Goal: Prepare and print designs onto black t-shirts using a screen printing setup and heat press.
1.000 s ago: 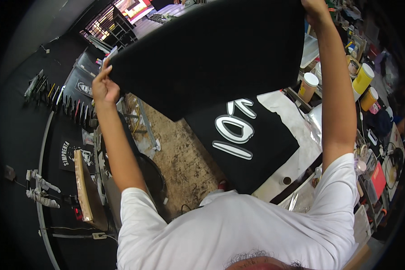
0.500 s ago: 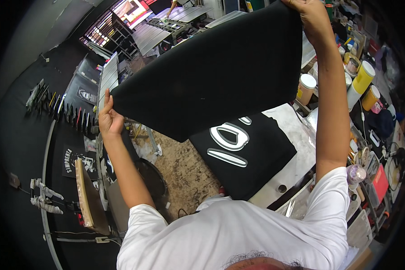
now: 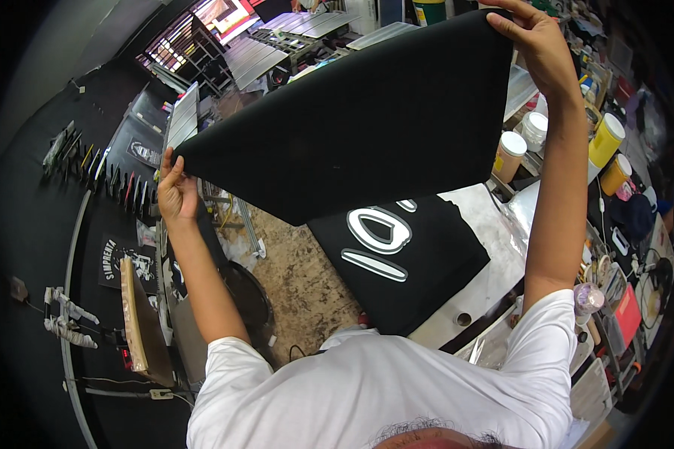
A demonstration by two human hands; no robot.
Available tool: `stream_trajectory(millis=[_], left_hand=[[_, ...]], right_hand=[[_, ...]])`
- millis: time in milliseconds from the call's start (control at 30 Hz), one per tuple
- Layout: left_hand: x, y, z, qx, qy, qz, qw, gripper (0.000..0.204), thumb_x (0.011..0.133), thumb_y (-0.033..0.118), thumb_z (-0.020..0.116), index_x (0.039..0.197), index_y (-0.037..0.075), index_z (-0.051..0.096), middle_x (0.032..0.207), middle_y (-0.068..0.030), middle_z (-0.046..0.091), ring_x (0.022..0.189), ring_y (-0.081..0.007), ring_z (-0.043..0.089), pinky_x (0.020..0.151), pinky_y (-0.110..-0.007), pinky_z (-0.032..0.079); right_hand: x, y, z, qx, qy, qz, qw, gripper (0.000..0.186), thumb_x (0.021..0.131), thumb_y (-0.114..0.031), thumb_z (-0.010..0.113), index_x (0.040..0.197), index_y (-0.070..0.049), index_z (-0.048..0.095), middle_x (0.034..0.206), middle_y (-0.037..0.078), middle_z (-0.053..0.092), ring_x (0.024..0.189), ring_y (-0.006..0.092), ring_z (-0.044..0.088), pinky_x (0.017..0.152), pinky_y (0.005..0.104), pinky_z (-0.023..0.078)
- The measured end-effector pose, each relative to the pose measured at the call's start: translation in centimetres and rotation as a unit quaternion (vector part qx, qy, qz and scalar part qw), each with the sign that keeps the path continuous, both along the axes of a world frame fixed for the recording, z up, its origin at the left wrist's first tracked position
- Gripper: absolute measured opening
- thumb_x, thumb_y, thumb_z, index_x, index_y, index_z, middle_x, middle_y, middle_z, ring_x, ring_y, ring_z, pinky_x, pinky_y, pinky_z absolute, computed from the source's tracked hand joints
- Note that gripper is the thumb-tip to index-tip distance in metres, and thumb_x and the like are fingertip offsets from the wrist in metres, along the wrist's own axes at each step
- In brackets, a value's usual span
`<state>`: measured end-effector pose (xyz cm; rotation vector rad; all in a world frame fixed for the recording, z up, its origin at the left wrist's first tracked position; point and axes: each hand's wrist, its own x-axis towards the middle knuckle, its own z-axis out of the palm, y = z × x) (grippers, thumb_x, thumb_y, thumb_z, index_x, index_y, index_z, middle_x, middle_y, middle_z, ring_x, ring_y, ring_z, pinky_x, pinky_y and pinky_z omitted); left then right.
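A plain black cloth (image 3: pixel 352 127) is stretched between my raised hands. My left hand (image 3: pixel 177 196) pinches its left corner between thumb and fingers. At the upper right, my right hand (image 3: pixel 541 46) grips the other corner with thumb and fingertips. The cloth slants up from left to right, and its lower edge hangs free. Below it, a black cloth piece with a large white print (image 3: pixel 382 232) lies on a pale worktable (image 3: pixel 494 232). The hanging cloth hides the upper part of that print.
Lidded tubs (image 3: pixel 510 156) and a yellow bottle (image 3: pixel 606 140) crowd the right-hand bench. A small round cup (image 3: pixel 463 319) stands on the table near me. To the left are a wooden-edged board (image 3: pixel 142 322) and a rack of tools (image 3: pixel 123 193). Flat grey panels (image 3: pixel 253 60) lie farther back.
My hands have moved slightly farther apart, the right one outward and a little down, the left one slightly left. The held cloth has shifted with them. The printed cloth stays on the table.
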<state>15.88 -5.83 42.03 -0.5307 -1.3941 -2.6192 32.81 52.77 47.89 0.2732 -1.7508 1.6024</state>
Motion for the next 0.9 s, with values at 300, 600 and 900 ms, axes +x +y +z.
stream_trajectory(millis=[300, 600, 900], left_hand=[[0.1, -1.3, 0.1, -0.005, 0.113, 0.059, 0.992, 0.029, 0.089, -0.010, 0.065, 0.115, 0.002, 0.069, 0.109, -0.0126, 0.073, 0.103, -0.0206, 0.069, 0.101, -0.033, 0.051], [3.2, -1.0, 1.9, -0.024, 0.148, 0.080, 0.985, 0.019, 0.090, -0.004, 0.069, 0.109, 0.000, 0.070, 0.105, -0.0139, 0.074, 0.098, -0.0221, 0.071, 0.095, -0.035, 0.057], [4.0, -1.9, 2.3, -0.029, 0.165, 0.109, 0.980, 0.020, 0.089, -0.006, 0.069, 0.109, 0.000, 0.070, 0.106, -0.0128, 0.073, 0.098, -0.0212, 0.070, 0.094, -0.034, 0.058]], right_hand=[[1.0, 0.0, 0.0, 0.036, 0.026, 0.036, 0.998, 0.025, 0.083, -0.003, 0.076, 0.107, 0.003, 0.073, 0.099, 0.008, 0.074, 0.090, 0.0155, 0.069, 0.087, 0.0274, 0.053], [2.2, -0.6, 0.8, 0.034, 0.012, 0.006, 0.999, 0.032, 0.080, -0.001, 0.076, 0.111, 0.006, 0.072, 0.103, 0.011, 0.074, 0.091, 0.0168, 0.070, 0.088, 0.0279, 0.054], [2.5, -0.7, 0.3, 0.020, -0.020, 0.032, 0.999, 0.038, 0.080, -0.003, 0.076, 0.117, 0.007, 0.068, 0.103, 0.013, 0.073, 0.090, 0.0181, 0.070, 0.087, 0.0277, 0.054]])
